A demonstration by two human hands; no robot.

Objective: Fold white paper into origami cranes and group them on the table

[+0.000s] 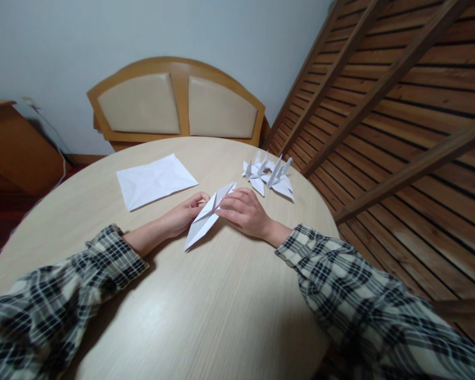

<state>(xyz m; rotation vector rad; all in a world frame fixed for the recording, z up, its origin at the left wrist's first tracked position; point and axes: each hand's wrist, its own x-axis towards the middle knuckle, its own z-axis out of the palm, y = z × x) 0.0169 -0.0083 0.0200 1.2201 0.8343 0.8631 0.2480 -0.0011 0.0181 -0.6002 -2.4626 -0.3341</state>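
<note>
Between my two hands is a folded piece of white paper (pixel 201 226), long and pointed, tilted a little above the table. My left hand (pixel 185 214) pinches its left edge, with thumb and finger curled at the fold. From the other side, my right hand (pixel 246 212) closes on the paper near its middle and upper right end. The right fingertips press along a crease, and part of the upper end is hidden behind them.
Several folded white paper cranes (pixel 267 174) stand grouped at the table's back right. A stack of white paper sheets (pixel 155 181) lies at the back left. The round wooden table (pixel 206 316) has a cushioned headboard (pixel 184 100) behind it and a slatted wooden panel (pixel 399 132) to the right.
</note>
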